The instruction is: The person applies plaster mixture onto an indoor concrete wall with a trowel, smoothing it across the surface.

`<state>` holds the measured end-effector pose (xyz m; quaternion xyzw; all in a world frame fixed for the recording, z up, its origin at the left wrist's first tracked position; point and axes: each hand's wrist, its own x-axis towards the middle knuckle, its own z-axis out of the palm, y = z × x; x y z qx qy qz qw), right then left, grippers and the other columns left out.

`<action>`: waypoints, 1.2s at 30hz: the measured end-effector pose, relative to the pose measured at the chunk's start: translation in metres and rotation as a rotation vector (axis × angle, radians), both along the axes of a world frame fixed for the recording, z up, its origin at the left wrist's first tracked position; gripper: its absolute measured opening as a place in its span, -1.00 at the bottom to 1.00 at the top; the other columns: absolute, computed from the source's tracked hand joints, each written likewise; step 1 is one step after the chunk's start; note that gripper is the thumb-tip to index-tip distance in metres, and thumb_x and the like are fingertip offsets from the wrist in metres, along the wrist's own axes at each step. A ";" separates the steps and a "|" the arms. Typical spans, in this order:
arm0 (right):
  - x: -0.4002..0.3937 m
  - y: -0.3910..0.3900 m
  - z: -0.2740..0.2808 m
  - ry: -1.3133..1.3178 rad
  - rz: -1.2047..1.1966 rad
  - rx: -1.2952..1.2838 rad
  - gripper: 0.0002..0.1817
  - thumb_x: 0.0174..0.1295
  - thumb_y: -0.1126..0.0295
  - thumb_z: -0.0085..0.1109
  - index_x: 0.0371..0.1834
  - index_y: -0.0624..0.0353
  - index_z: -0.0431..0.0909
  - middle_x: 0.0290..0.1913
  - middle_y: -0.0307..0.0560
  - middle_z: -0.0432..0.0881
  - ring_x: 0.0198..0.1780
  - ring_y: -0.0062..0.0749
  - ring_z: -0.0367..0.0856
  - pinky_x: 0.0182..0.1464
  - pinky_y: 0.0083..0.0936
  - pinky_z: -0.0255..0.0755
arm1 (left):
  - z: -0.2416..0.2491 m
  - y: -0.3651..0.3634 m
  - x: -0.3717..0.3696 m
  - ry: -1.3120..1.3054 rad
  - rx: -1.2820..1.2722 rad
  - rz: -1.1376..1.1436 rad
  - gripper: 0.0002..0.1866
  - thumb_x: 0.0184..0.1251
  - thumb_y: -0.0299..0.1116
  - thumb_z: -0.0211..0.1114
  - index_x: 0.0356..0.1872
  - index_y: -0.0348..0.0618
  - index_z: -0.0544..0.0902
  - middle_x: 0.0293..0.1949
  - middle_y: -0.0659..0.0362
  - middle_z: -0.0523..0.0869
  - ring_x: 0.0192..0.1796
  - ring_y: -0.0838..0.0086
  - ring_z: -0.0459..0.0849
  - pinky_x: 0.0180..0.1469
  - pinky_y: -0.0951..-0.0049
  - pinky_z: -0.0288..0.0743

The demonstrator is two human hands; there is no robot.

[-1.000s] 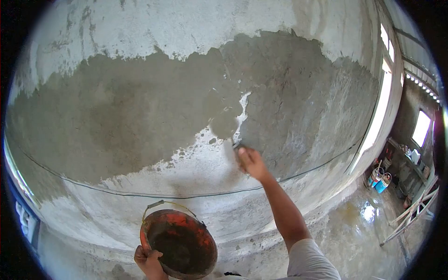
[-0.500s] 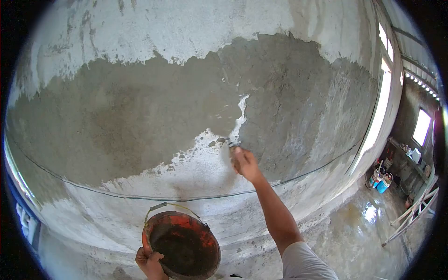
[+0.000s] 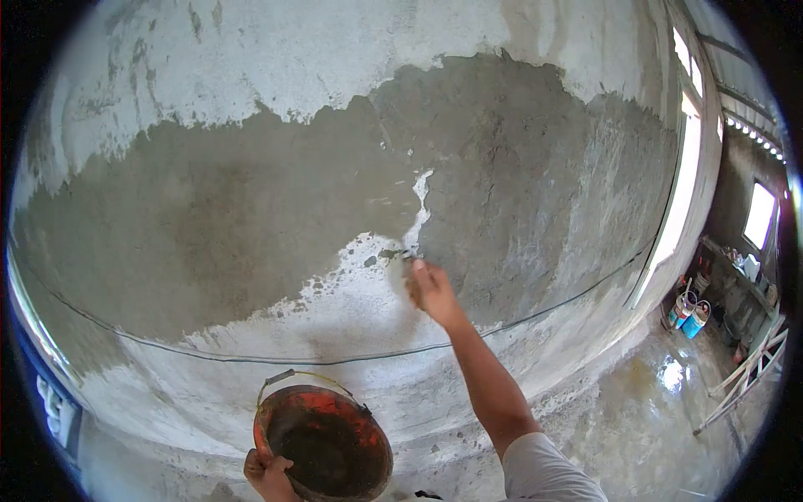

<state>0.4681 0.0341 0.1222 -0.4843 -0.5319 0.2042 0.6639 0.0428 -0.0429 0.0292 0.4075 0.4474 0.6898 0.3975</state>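
Observation:
My left hand (image 3: 270, 476) grips the left rim of an orange-red bucket (image 3: 378, 427), thumb over the edge. Dark grey mortar (image 3: 322, 456) coats the inside of this tilted bucket, and its wire handle (image 3: 322, 375) stands up. My right hand (image 3: 429, 289) is closed on what looks like a small trowel (image 3: 408, 254), mostly hidden by the fingers. Its metal end is against the wall at the foot of a narrow white gap. Around that gap spreads wet grey plaster (image 3: 284, 209), with a bare white patch (image 3: 368, 289) below and left of my right hand.
A thin cable (image 3: 326, 361) runs across the wall below the plaster. At right are a tall bright window (image 3: 676, 201), paint buckets (image 3: 693, 320) on the wet floor (image 3: 619, 418), a cluttered shelf (image 3: 750, 272) and a pale metal frame (image 3: 740, 389).
My view has turned slightly, so the wall marks sit a little further left. My right hand remains by the foot of the white gap, and my left hand still holds the bucket.

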 end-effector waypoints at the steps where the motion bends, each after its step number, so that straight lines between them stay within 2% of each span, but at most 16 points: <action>1: 0.009 -0.009 -0.002 0.161 -0.073 0.006 -0.45 0.59 -0.14 -0.04 -0.29 0.14 0.56 -0.55 -0.28 0.50 -0.60 -0.56 0.44 -0.54 -0.50 0.38 | 0.001 -0.001 -0.001 0.003 0.005 0.004 -0.73 -0.19 -0.58 0.28 -0.64 -0.11 0.31 -0.60 0.29 0.36 -0.53 0.51 0.32 -0.40 0.41 0.29; 5: 0.027 -0.040 -0.011 0.439 -0.167 0.112 -0.40 0.57 -0.20 -0.06 -0.25 0.16 0.59 -0.49 -0.23 0.54 -0.60 -0.54 0.44 -0.53 -0.48 0.42 | -0.002 -0.010 0.001 -0.037 -0.043 0.030 -0.75 -0.09 -0.63 0.24 -0.66 -0.11 0.33 -0.66 0.29 0.35 -0.60 0.52 0.28 -0.44 0.44 0.28; 7: 0.021 -0.037 -0.014 0.402 -0.095 0.110 -0.41 0.58 -0.19 -0.06 -0.23 0.17 0.59 -0.49 -0.23 0.54 -0.60 -0.55 0.44 -0.53 -0.50 0.41 | 0.001 -0.012 0.008 -0.094 -0.024 0.051 -0.76 -0.07 -0.65 0.23 -0.66 -0.12 0.34 -0.68 0.27 0.36 -0.62 0.52 0.27 -0.46 0.43 0.28; 9: 0.011 -0.029 -0.013 0.375 -0.025 0.110 -0.42 0.58 -0.17 -0.06 -0.22 0.18 0.59 -0.49 -0.22 0.54 -0.60 -0.56 0.44 -0.54 -0.51 0.39 | 0.004 -0.015 0.010 0.141 -0.143 0.072 -0.75 -0.10 -0.68 0.27 -0.65 -0.12 0.39 -0.68 0.29 0.38 -0.66 0.52 0.24 -0.49 0.42 0.25; 11: -0.006 -0.023 0.005 0.005 0.013 0.054 -0.44 0.59 -0.13 -0.05 -0.22 0.20 0.57 -0.52 -0.22 0.52 -0.61 -0.56 0.43 -0.54 -0.53 0.36 | -0.012 -0.010 0.000 0.128 -0.108 0.040 -0.75 -0.13 -0.69 0.28 -0.65 -0.12 0.41 -0.68 0.30 0.37 -0.65 0.53 0.22 -0.49 0.42 0.22; 15: 0.014 -0.004 -0.002 -0.156 0.001 -0.001 -0.47 0.61 -0.08 -0.05 -0.18 0.22 0.57 -0.52 -0.23 0.51 -0.61 -0.58 0.42 -0.55 -0.54 0.33 | -0.018 -0.021 0.023 -0.039 -0.063 0.109 -0.71 -0.23 -0.71 0.32 -0.67 -0.09 0.40 -0.66 0.35 0.31 -0.62 0.52 0.16 -0.47 0.41 0.15; 19: 0.034 -0.038 -0.033 0.462 -0.108 0.106 -0.47 0.60 -0.14 -0.08 -0.23 0.14 0.54 -0.50 -0.33 0.49 -0.60 -0.61 0.40 -0.54 -0.56 0.32 | -0.026 -0.032 0.021 -0.036 0.003 0.057 -0.69 -0.23 -0.71 0.32 -0.67 -0.07 0.38 -0.66 0.35 0.29 -0.59 0.51 0.21 -0.49 0.39 0.16; 23: 0.034 -0.096 -0.109 0.551 0.034 0.028 -0.44 0.58 -0.20 -0.10 -0.28 0.09 0.49 -0.51 -0.26 0.50 -0.61 -0.57 0.41 -0.57 -0.52 0.32 | -0.011 -0.050 0.048 -0.054 -0.075 0.070 -0.70 -0.24 -0.68 0.33 -0.64 -0.08 0.38 -0.64 0.34 0.32 -0.57 0.50 0.26 -0.49 0.36 0.18; 25: 0.030 -0.130 -0.167 0.311 0.158 -0.075 -0.49 0.59 -0.13 -0.04 -0.27 0.11 0.50 -0.54 -0.24 0.51 -0.60 -0.54 0.42 -0.56 -0.51 0.34 | -0.011 -0.052 0.054 -0.074 -0.090 0.072 -0.72 -0.23 -0.67 0.33 -0.64 -0.09 0.39 -0.63 0.32 0.35 -0.57 0.50 0.27 -0.49 0.36 0.19; 26: 0.021 -0.144 -0.190 0.311 0.132 -0.188 -0.53 0.51 -0.06 0.16 -0.21 0.19 0.60 -0.56 -0.21 0.55 -0.61 -0.52 0.50 -0.53 -0.51 0.42 | -0.017 -0.052 0.056 -0.059 -0.143 0.002 -0.72 -0.23 -0.67 0.33 -0.64 -0.11 0.38 -0.61 0.31 0.37 -0.55 0.50 0.31 -0.48 0.37 0.22; 27: 0.014 -0.163 -0.205 0.024 0.031 -0.322 -0.62 0.43 0.04 0.27 -0.19 0.19 0.62 -0.53 -0.16 0.61 -0.58 -0.43 0.58 -0.49 -0.45 0.46 | -0.022 -0.053 0.058 -0.043 -0.199 -0.067 -0.72 -0.23 -0.67 0.33 -0.64 -0.12 0.38 -0.60 0.30 0.39 -0.54 0.51 0.34 -0.46 0.37 0.25; 28: 0.006 -0.181 -0.208 -0.264 -0.071 -0.445 -0.68 0.35 0.14 0.39 -0.18 0.19 0.65 -0.49 -0.12 0.67 -0.54 -0.34 0.65 -0.46 -0.40 0.51 | -0.021 -0.052 0.063 -0.043 -0.199 -0.046 -0.72 -0.23 -0.67 0.33 -0.64 -0.12 0.38 -0.60 0.30 0.39 -0.54 0.51 0.34 -0.46 0.37 0.25; 29: -0.006 -0.195 -0.199 -0.412 -0.138 -0.358 -0.68 0.25 0.16 0.45 -0.15 0.17 0.67 -0.44 -0.06 0.72 -0.47 -0.22 0.70 -0.41 -0.32 0.54 | -0.016 -0.051 0.071 0.044 -0.258 -0.043 -0.74 -0.26 -0.66 0.32 -0.64 -0.13 0.40 -0.60 0.32 0.38 -0.53 0.53 0.33 -0.45 0.40 0.24; 30: -0.019 -0.209 -0.193 -0.552 -0.202 -0.273 -0.66 0.15 0.19 0.50 -0.13 0.15 0.69 -0.39 0.00 0.76 -0.39 -0.10 0.75 -0.35 -0.25 0.58 | -0.017 -0.051 0.076 0.133 -0.327 -0.038 -0.75 -0.30 -0.64 0.32 -0.63 -0.14 0.41 -0.61 0.34 0.37 -0.53 0.55 0.33 -0.43 0.43 0.24; 31: -0.024 -0.218 -0.190 -0.559 -0.221 -0.415 -0.63 0.05 0.15 0.54 -0.14 0.07 0.70 -0.32 0.05 0.77 -0.29 0.05 0.76 -0.28 -0.14 0.60 | -0.037 -0.045 0.078 0.080 -0.284 -0.038 -0.76 -0.30 -0.63 0.36 -0.64 -0.16 0.44 -0.60 0.31 0.43 -0.51 0.53 0.38 -0.43 0.40 0.28; 36: -0.025 -0.241 -0.180 -0.902 -0.172 -0.688 -0.67 0.08 0.17 0.51 -0.13 -0.01 0.70 -0.28 -0.03 0.78 -0.29 -0.06 0.76 -0.23 -0.18 0.60 | -0.045 -0.037 0.075 0.525 -0.349 -0.059 -0.70 -0.25 -0.54 0.37 -0.67 -0.16 0.34 -0.63 0.32 0.39 -0.50 0.59 0.33 -0.50 0.38 0.23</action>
